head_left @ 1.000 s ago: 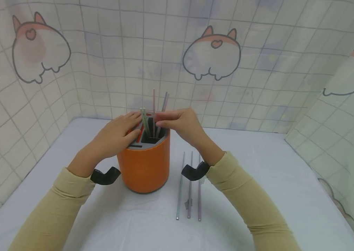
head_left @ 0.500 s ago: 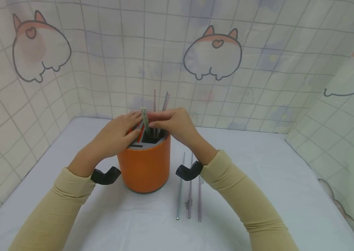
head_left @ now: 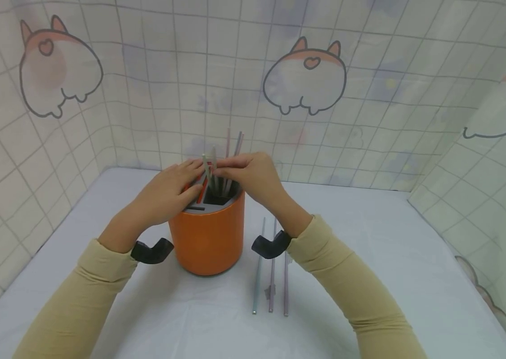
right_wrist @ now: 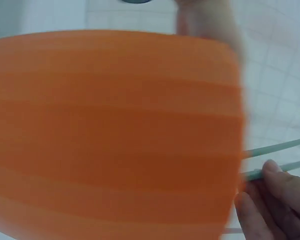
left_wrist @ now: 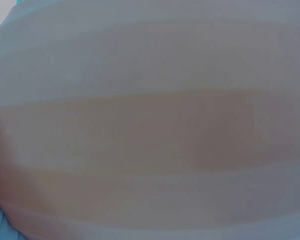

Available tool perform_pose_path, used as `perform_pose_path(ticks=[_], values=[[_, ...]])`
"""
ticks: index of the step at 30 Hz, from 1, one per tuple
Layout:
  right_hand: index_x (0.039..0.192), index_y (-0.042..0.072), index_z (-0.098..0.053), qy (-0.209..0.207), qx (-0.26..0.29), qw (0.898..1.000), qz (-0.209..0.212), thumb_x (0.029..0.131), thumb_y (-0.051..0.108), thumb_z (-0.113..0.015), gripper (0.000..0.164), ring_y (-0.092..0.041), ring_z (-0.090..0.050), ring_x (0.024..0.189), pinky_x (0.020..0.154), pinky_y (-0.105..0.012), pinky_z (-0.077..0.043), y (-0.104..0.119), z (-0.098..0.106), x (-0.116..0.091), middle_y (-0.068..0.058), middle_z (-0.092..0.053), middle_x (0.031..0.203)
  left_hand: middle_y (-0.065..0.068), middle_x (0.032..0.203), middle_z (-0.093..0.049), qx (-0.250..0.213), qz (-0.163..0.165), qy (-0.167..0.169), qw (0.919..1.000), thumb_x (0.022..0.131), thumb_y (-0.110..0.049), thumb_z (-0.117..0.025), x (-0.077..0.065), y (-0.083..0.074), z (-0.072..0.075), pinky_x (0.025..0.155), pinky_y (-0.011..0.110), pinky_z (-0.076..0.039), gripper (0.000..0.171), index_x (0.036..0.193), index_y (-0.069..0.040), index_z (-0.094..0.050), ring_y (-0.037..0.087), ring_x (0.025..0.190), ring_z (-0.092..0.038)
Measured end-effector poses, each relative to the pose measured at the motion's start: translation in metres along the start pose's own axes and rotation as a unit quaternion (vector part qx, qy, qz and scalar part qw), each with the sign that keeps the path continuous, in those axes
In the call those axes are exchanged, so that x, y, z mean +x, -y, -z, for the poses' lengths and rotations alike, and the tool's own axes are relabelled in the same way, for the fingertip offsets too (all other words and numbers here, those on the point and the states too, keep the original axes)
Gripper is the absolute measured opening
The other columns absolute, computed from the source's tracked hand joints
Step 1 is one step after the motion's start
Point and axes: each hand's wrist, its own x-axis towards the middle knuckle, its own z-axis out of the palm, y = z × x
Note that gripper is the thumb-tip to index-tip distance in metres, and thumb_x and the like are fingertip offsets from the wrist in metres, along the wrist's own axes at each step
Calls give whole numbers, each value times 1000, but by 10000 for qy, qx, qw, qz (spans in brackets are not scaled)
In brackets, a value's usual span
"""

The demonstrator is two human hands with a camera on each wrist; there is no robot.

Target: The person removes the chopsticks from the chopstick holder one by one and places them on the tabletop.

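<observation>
A round orange utensil holder [head_left: 208, 244] with a grey divided insert stands on the table. My left hand [head_left: 163, 197] rests on its left rim, fingers spread over the top. With thumb and fingers my right hand [head_left: 257, 177] pinches a pale green chopstick [head_left: 214, 152] whose lower part is inside the holder. Beside it another green chopstick [head_left: 206, 162] leans in the same opening. Pink and bluish chopsticks [head_left: 228, 139] rise behind the right fingers. The right wrist view shows the pinched green chopstick [right_wrist: 296, 164] past the orange wall. Only a blurred close surface fills the left wrist view.
Three chopsticks [head_left: 272, 279], one bluish and two purplish, lie side by side on the white table right of the holder, partly under the right wrist. A small clear scrap touches the middle one. Tile-patterned cloth [head_left: 217, 75] hangs behind and at both sides.
My right hand moved left from the pink chopstick to the green pair and now pinches one. That green chopstick stands higher and apart from its neighbour. My left hand stayed in place.
</observation>
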Motion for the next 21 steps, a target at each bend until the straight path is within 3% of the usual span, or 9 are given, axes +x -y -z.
perform_pose_path(ticks=[7, 12, 17, 19, 21], values=[[104, 3, -78, -403, 815, 9928, 776, 88, 12, -75, 19, -15, -73, 102, 91, -29, -60, 22, 22, -12, -10, -77, 104, 13, 166, -23, 0, -11, 24, 10000, 106, -27, -38, -1, -1, 1, 128, 53, -10, 56, 156, -4, -29, 34, 155, -15], [101, -2, -77, -825, 1588, 9758, 1257, 88, 6, -74, 16, -15, -75, 97, 93, -32, -59, 35, 38, -19, -4, -79, 95, 13, 165, -23, 8, 1, 10, 10000, 106, -27, -39, -3, -1, 2, 128, 53, -11, 55, 156, -4, -29, 34, 155, -16], [95, -2, -78, -1550, 2807, 9335, 1603, 86, -3, -73, 10, -17, -76, 88, 87, -32, -61, 47, 66, -26, -3, -78, 88, 12, 166, -22, 46, 46, 38, 10000, 106, -28, -37, -1, -1, 1, 128, 53, -10, 56, 156, -5, -28, 33, 155, -15], [92, -2, -78, -1857, 3346, 9108, 1547, 83, -5, -75, 9, -19, -76, 85, 84, -32, -62, 48, 81, -28, -7, -77, 87, 12, 166, -22, 53, 60, 52, 10000, 106, -29, -37, -1, -2, 1, 128, 53, -10, 56, 157, -5, -28, 33, 155, -15], [90, -3, -77, -2105, 3687, 8947, 1386, 81, -5, -77, 9, -21, -76, 82, 82, -33, -62, 45, 95, -30, -10, -77, 86, 12, 166, -21, 37, 68, 58, 10000, 106, -29, -37, -1, -2, 0, 128, 53, -10, 56, 157, -5, -27, 33, 155, -15]])
